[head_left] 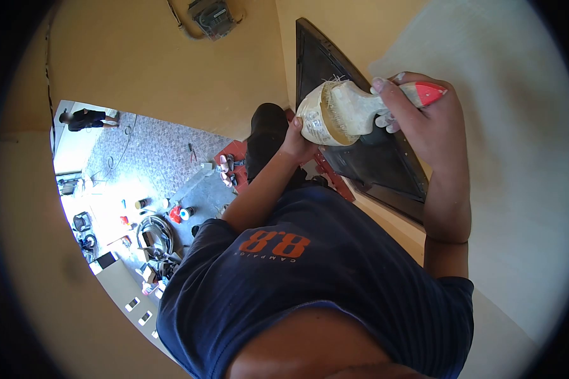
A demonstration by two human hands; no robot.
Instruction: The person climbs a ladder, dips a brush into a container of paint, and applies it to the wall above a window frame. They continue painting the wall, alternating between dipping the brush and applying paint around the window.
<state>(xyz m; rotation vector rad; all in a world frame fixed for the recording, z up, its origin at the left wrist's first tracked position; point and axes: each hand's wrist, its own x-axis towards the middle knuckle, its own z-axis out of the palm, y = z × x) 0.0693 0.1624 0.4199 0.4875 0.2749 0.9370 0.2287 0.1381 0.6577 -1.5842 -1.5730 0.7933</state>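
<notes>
A cream-coloured tub is tilted in front of my body, with my left hand wrapped round its lower left side. My right hand is closed round the handle of a wide paint brush, whose handle end is red. The brush's bristles lie at the tub's open mouth, and some stick up at the rim. Pale paint coats the brush and spots the fingers of my right hand. What is inside the tub is mostly hidden by the brush.
A dark framed panel leans behind the tub by the yellow wall. A pale wall rises at the right. A meter box hangs above. Far left, a person stands on patterned floor; a coiled hose, sandals and cans lie below.
</notes>
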